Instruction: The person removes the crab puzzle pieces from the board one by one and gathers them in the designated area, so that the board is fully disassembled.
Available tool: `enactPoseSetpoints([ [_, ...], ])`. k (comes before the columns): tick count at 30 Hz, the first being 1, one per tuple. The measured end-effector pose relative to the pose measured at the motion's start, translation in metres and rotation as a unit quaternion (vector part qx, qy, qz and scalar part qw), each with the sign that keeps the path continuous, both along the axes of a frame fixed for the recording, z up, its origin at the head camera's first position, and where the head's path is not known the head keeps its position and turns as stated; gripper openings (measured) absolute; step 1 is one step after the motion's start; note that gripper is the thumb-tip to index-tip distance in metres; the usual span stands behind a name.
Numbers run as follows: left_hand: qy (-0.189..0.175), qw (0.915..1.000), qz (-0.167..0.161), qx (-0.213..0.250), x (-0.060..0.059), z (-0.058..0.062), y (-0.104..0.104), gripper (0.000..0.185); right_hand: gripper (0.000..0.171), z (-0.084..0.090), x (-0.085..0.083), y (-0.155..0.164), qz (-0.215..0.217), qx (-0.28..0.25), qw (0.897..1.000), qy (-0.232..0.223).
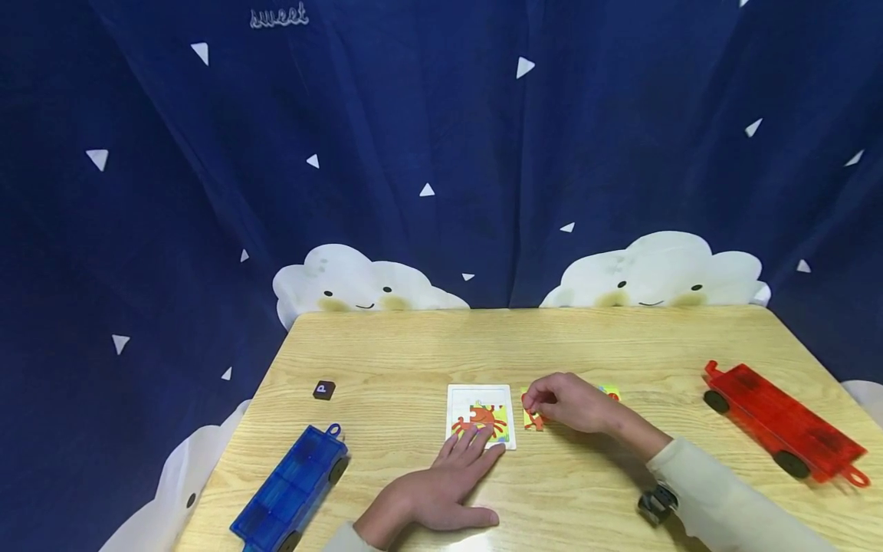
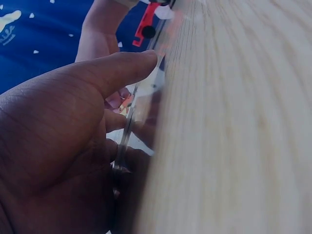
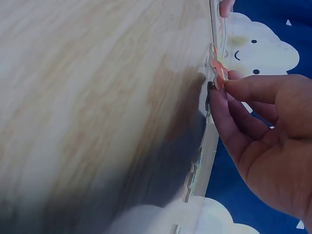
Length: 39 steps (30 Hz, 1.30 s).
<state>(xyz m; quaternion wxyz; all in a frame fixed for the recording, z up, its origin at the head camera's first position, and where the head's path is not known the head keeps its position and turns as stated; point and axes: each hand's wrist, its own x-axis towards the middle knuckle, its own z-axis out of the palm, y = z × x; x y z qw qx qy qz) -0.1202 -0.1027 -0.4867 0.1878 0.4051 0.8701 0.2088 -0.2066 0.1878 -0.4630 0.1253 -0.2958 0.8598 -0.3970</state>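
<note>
From the head view, the light wooden table (image 1: pixel 414 353) carries one white puzzle tray with a crab picture (image 1: pixel 480 415), two toy wagon bases, one blue (image 1: pixel 293 491) and one red (image 1: pixel 782 420), and one small dark tile (image 1: pixel 323 389). The left hand (image 1: pixel 441 487) lies flat, fingertips on the tray's near edge. The right hand (image 1: pixel 569 401) pinches one orange puzzle piece (image 1: pixel 533 418) just right of the tray.

The left wrist view shows straight fingers (image 2: pixel 117 73) against the tray's edge.

In the right wrist view, thumb and fingertips (image 3: pixel 243 90) clamp the piece (image 3: pixel 218 73).
</note>
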Motion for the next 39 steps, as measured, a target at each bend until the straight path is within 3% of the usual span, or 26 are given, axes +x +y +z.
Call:
enactPoseSetpoints([
  [17,-0.001,1.0,0.001,0.004,-0.0002,-0.001,-0.0002,0.09,0.014,-0.0023,0.0007,-0.0007,-0.004,0.008,1.0,0.0],
  [27,0.017,0.9998,0.001,-0.005,-0.0008,-0.0012,-0.0002,0.09,0.011,0.0027,0.0016,-0.0016,-0.009,0.021,0.999,0.027],
  [39,0.01,1.0,0.0,0.0,-0.0003,0.0,-0.0003,0.089,0.012,0.0051,-0.0021,-0.0059,-0.008,0.025,0.998,0.051],
])
